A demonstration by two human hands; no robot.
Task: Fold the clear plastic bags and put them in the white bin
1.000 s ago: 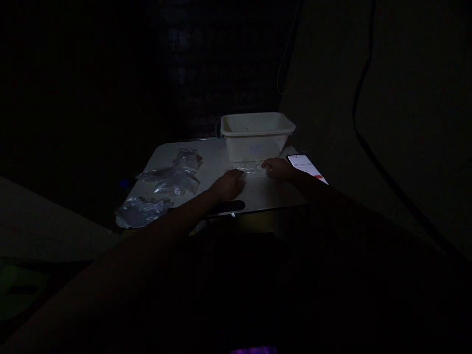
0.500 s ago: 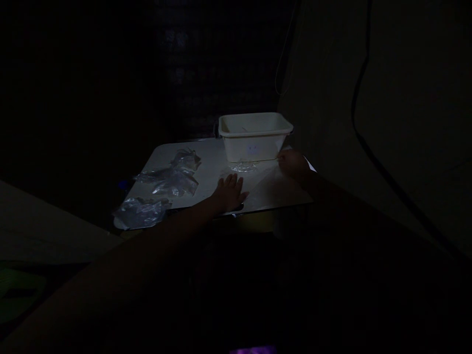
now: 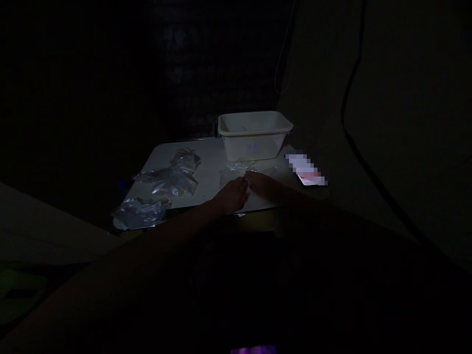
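In the dim head view, my left hand (image 3: 232, 195) rests at the table's near edge with its fingers drawn together. My right hand (image 3: 262, 186) meets it fingertip to fingertip, its fingers closed. Both hands are on a clear plastic bag (image 3: 229, 176) spread flat on the white table (image 3: 208, 189), and their fingers pinch its film where they meet. Darkness hides the exact grip. Just behind the bag stands a cream plastic bin (image 3: 254, 146) with dark side handles.
Crumpled clear plastic bags (image 3: 175, 179) lie on the table's left side, one (image 3: 142, 212) at the front left corner. A lit phone (image 3: 305, 168), its screen blurred out, lies at the right edge. A dark cable (image 3: 348, 132) hangs along the right wall.
My right hand has moved left from beside the bin's lower right corner to my left hand, uncovering the phone. My left hand's spread fingers have drawn together.
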